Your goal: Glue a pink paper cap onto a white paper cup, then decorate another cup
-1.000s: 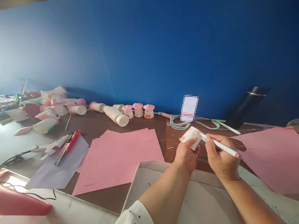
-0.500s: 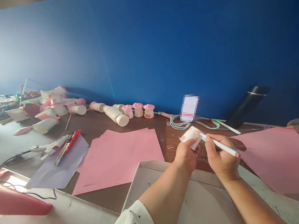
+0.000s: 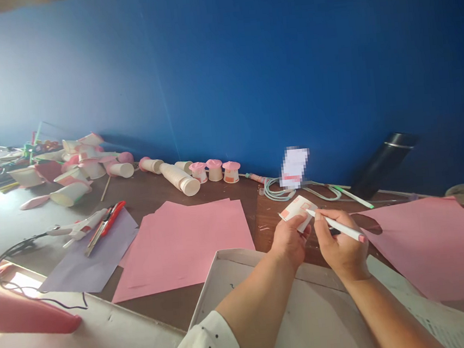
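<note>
A small white paper cup (image 3: 295,207) with pink-orange patches lies tilted in my left hand (image 3: 288,242), fingers closed around it. My right hand (image 3: 343,248) grips a white marker pen (image 3: 341,228) with a pink end. The marker's tip meets the cup's side, by a patch outlined in pink. Just behind my hands stands a blurred-out phone (image 3: 294,167). To the left of it are several upright paper cups with pink cone tops (image 3: 232,172).
Pink paper sheets (image 3: 185,244) lie left of my arms, another pink sheet (image 3: 440,247) at right. A red utility knife (image 3: 109,224) and glue gun (image 3: 83,225) rest on purple paper (image 3: 88,264). A white box lid (image 3: 222,284) sits under my forearms. A black bottle (image 3: 382,162) leans rearward.
My right hand and the marker have shifted slightly left, and the tip now sits further over the cup. My left hand and the cup have hardly moved.
</note>
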### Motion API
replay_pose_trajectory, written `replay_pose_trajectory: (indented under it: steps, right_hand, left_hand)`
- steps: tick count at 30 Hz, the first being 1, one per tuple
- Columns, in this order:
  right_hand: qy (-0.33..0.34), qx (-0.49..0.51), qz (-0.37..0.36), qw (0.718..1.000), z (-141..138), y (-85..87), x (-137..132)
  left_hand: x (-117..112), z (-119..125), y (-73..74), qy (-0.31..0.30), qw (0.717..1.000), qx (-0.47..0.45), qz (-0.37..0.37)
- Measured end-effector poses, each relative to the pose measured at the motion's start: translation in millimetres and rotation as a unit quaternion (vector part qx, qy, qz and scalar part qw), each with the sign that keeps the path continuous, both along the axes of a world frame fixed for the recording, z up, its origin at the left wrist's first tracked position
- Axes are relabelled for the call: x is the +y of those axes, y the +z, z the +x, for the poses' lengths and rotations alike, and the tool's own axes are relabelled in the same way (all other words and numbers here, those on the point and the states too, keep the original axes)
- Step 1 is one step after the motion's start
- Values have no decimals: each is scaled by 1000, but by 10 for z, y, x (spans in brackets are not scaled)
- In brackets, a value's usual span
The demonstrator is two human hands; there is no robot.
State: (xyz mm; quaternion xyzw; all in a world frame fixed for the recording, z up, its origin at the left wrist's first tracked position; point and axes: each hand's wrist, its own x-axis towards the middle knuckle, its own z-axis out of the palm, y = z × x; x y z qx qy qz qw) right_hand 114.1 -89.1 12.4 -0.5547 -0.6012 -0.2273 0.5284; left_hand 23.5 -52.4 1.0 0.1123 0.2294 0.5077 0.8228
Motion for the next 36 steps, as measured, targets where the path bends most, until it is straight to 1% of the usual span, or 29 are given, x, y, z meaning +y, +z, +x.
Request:
replay_pose_trajectory:
  steps: [13, 26, 36]
  right_hand:
    - [-16, -7, -10, 1000, 9, -3, 0]
    - [-18, -3, -14, 1000, -4, -3, 2]
    - [-19, -5, -11, 1000, -8, -4, 7]
  left_hand:
    - [14, 6, -4, 4, 1000, -1, -16]
    - [22, 12, -8, 4, 999, -4, -34]
    - [29, 11, -22, -1, 999, -6, -34]
